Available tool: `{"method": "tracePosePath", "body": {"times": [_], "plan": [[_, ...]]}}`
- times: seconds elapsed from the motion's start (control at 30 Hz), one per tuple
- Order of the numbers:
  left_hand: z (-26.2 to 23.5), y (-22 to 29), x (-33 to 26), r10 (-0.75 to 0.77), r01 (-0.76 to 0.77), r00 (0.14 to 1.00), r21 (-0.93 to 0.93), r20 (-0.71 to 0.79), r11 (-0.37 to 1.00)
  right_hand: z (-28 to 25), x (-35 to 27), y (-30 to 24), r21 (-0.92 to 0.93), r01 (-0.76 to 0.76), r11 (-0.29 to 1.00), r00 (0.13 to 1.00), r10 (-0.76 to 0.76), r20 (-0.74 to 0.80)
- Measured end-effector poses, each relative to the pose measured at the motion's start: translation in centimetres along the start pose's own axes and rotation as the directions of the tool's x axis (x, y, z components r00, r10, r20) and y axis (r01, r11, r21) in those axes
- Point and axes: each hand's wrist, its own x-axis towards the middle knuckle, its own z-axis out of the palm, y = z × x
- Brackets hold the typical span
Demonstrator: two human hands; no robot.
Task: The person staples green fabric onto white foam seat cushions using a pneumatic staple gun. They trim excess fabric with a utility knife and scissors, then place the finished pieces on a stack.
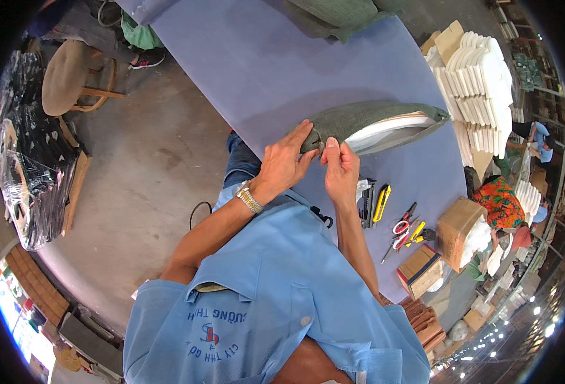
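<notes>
Lengthwise, the green cushion cover runs away to my right across the tabletop; my left hand and right hand both pinch its near corner, side by side

Both hands pinching (fingertips together)

Long table covered in blue-grey cloth, running from 12 o'clock down toward 4 o'clock. Near the centre, a green cushion cover with white foam showing inside. At 4 o'clock, a stapler, a yellow utility knife, red-handled scissors and a cardboard box. At 12 o'clock, another green cushion on the far end.
</notes>
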Motion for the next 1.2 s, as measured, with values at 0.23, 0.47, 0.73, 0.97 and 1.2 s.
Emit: {"method": "tracePosePath", "body": {"times": [0.23,0.47,0.73,0.97,1.2], "plan": [[-0.5,0.2,1.5,0.1,-0.1,0.994,-0.014,-0.034,0.995,0.3,1.5,1.0,0.106,0.018,0.994,0.999,-0.023,0.042],[-3.1,0.4,3.2,-0.152,0.166,0.96,-0.043,0.235,0.985,0.2,2.0,2.5,0.116,0.02,0.993,0.994,-0.032,0.103],[-4.0,-0.3,4.1,-0.08,0.116,0.941,-0.09,0.328,0.989,0.7,2.4,1.9,0.1,0.074,0.992,0.989,-0.086,0.12],[-2.2,-1.6,3.3,0.118,-0.113,0.991,-0.081,0.057,0.99,1.2,2.9,2.6,0.07,0.076,0.995,0.989,-0.084,0.125],[-1.9,-1.6,2.6,-0.047,0.061,0.998,-0.338,0.049,0.939,1.5,2.9,4.6,0.11,0.126,0.986,0.986,-0.136,0.092]]}}
